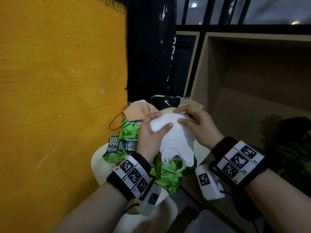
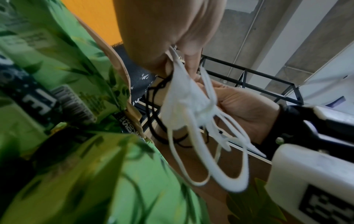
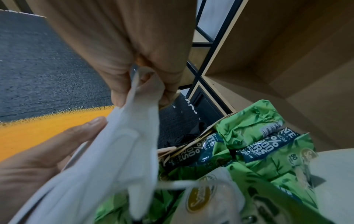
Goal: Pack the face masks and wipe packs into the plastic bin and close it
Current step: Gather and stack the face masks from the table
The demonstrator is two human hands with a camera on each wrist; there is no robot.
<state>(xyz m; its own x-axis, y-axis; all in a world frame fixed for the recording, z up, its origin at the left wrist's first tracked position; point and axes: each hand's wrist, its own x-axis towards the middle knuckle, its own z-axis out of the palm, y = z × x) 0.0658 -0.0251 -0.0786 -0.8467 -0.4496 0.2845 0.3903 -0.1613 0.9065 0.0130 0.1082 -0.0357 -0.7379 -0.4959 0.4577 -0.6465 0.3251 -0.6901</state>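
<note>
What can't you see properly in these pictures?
- Plastic bin: not clearly in any view; a pale corner at the head view's bottom edge can't be identified.
- Stool: mostly covered by green wipe packs.
- White face mask: its top edge is hidden under the left hand and right hand; blurred in both wrist views.
- Black mask: partly hidden behind the peach mask.
- Pack lettering: too blurred in the left wrist view.

This is looking like a storeroom or back corner of an office rather than a home. A rough orange-painted wall (image 1: 64, 81) is meeting a flaking black strip (image 1: 151, 47), and right of that strip open wooden shelf cubbies (image 1: 252, 73) are standing under black metal window bars (image 1: 218, 10) (bare concrete ceiling is showing in the left wrist view).
</note>
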